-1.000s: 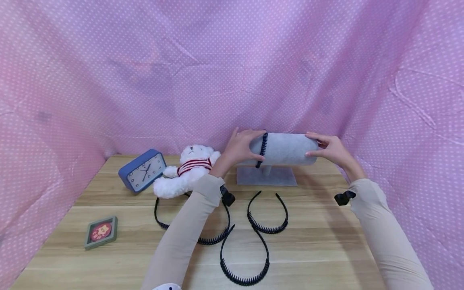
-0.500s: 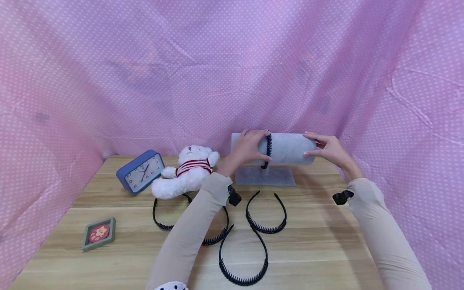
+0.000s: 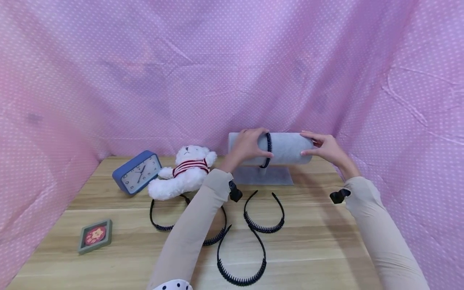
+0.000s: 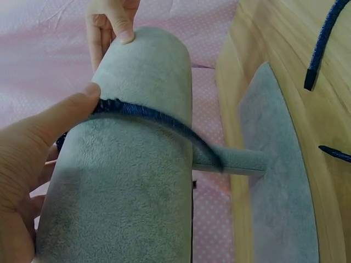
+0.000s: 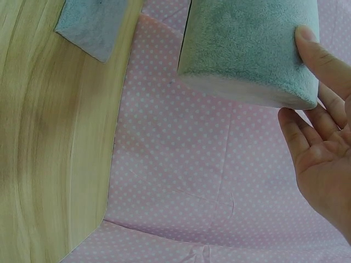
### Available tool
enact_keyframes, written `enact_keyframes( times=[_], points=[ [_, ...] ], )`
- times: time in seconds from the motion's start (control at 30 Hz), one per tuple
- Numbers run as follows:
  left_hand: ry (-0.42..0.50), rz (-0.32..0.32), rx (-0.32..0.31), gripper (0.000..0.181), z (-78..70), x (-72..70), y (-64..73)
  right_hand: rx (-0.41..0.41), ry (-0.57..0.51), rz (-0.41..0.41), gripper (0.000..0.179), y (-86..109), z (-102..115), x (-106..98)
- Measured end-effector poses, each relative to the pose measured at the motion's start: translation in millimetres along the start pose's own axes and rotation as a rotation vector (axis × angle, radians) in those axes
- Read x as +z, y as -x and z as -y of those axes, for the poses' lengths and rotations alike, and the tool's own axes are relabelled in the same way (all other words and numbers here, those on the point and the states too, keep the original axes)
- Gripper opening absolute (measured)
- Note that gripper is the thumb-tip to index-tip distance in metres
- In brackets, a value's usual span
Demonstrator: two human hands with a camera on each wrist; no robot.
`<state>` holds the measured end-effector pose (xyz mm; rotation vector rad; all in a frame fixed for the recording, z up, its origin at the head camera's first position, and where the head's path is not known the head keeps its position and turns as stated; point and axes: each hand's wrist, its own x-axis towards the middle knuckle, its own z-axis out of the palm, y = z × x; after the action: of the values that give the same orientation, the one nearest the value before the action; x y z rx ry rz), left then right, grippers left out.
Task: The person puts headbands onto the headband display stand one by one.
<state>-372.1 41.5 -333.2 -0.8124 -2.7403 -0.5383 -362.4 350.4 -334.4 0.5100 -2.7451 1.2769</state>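
Observation:
A grey plush headband stand carries a horizontal roll on a short post above its flat base. One dark toothed headband sits over the roll left of its middle, its tip hanging by the post in the left wrist view. My left hand holds this headband, thumb on the near side and fingers on the far side of the roll. At the roll's right end, my right hand grips it between thumb and fingers; in the right wrist view those fingertips lie under the end's edge.
Several black toothed headbands, such as the front headband and the right headband, lie on the wooden table. Some are partly behind my left sleeve. Leftward are a white teddy bear, blue clock and small frame. Pink cloth surrounds the table.
My left hand has slid the headband a short way rightward along the roll, then stays about there. My right hand keeps its grip on the roll's end. The view shifts slightly.

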Motion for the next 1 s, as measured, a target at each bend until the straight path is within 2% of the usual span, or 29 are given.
enact_keyframes(
  times=[0.2,0.43,0.6,0.83,1.0],
  points=[
    [-0.016,-0.011,-0.019,0.084,4.0,2.2,-2.8,-0.004,-0.002,-0.004,0.068,-2.1,-1.7,1.8],
    [-0.069,0.013,-0.028,0.088,-0.9,4.3,-5.3,-0.031,0.020,-0.004,0.069,-0.9,-1.1,0.1],
    [-0.093,0.017,-0.033,0.092,-10.5,9.5,-6.5,-0.023,0.008,-0.004,0.069,-0.6,-0.9,0.1],
    [-0.148,-0.021,-0.027,0.093,-28.5,24.7,-12.6,-0.010,0.019,-0.001,0.069,-0.1,-1.1,-0.1],
    [-0.175,-0.041,-0.055,0.092,-40.9,32.3,-15.9,-0.018,0.021,0.004,0.069,0.7,-0.8,0.8]
  ],
)
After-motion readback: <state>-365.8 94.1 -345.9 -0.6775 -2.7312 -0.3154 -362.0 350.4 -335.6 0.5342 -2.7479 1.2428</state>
